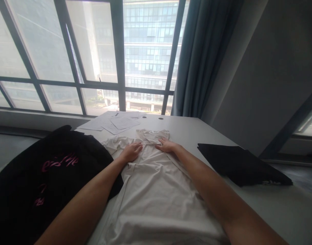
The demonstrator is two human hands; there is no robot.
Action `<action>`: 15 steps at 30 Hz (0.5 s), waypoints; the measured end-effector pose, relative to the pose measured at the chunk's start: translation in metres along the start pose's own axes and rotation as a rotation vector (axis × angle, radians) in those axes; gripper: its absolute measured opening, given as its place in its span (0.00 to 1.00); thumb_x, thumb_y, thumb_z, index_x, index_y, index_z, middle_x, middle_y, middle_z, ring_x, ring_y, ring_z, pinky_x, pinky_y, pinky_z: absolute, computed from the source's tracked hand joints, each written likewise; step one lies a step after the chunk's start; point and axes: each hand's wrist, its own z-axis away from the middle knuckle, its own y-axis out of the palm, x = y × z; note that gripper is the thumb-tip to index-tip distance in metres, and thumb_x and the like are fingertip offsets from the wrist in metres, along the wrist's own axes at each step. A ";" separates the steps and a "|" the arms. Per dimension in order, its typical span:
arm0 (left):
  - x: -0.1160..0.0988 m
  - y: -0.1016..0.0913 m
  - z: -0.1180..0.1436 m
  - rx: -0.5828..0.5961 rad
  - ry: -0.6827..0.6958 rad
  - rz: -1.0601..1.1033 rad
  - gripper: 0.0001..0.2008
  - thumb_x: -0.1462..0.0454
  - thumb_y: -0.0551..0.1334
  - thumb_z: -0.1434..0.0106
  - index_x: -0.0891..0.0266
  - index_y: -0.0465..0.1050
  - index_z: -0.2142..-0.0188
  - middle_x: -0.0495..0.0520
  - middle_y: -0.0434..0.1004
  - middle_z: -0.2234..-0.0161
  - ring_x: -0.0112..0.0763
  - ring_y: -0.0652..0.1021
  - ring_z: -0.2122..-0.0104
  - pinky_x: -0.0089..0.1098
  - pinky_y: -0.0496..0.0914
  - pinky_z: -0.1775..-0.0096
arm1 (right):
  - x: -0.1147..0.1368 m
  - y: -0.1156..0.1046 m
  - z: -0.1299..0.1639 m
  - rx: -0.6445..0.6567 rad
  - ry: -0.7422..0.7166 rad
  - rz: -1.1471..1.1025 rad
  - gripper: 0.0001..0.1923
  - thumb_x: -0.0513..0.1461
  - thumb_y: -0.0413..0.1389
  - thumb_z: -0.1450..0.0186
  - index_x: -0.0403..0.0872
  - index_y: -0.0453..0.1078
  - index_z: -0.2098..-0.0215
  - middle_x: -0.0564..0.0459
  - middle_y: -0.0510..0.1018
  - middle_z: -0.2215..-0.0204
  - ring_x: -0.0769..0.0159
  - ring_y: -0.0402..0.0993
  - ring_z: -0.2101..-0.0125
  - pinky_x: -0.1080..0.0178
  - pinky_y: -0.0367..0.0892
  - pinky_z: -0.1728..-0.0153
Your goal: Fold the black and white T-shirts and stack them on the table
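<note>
A white T-shirt is spread lengthwise on the table in front of me, with its collar end farthest away and soft creases across the body. My left hand rests on the cloth near the left shoulder, fingers stretched out towards the middle. On the opposite side, my right hand lies on the fabric just below the collar area, its fingers spread apart. To the left of both hands, the sleeve part is bunched up. The near end of the shirt runs out of the bottom of the view.
A heap of black clothing with pink lettering lies at the left. A folded black garment is on the right of the white table. Paper sheets lie at the far end, before the window and a grey-blue curtain.
</note>
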 end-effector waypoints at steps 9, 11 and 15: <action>-0.005 -0.005 0.004 -0.003 -0.014 0.024 0.22 0.52 0.52 0.34 0.59 0.79 0.53 0.54 0.74 0.44 0.41 0.74 0.45 0.37 0.65 0.42 | -0.013 -0.001 -0.026 -0.078 0.179 0.031 0.40 0.60 0.34 0.31 0.50 0.37 0.28 0.47 0.36 0.29 0.54 0.31 0.30 0.43 0.35 0.35; -0.005 -0.006 0.005 0.030 0.005 -0.027 0.22 0.51 0.55 0.36 0.59 0.78 0.51 0.54 0.73 0.42 0.43 0.72 0.43 0.39 0.63 0.40 | -0.012 -0.004 -0.029 -0.175 0.237 0.094 0.39 0.57 0.35 0.30 0.47 0.40 0.28 0.43 0.41 0.29 0.51 0.34 0.31 0.42 0.35 0.36; -0.004 -0.004 0.006 0.062 0.023 -0.095 0.23 0.50 0.57 0.38 0.57 0.76 0.48 0.54 0.70 0.40 0.45 0.69 0.40 0.42 0.60 0.38 | 0.010 -0.007 -0.017 -0.271 0.214 0.184 0.35 0.53 0.41 0.29 0.44 0.50 0.30 0.37 0.53 0.33 0.43 0.48 0.35 0.39 0.35 0.37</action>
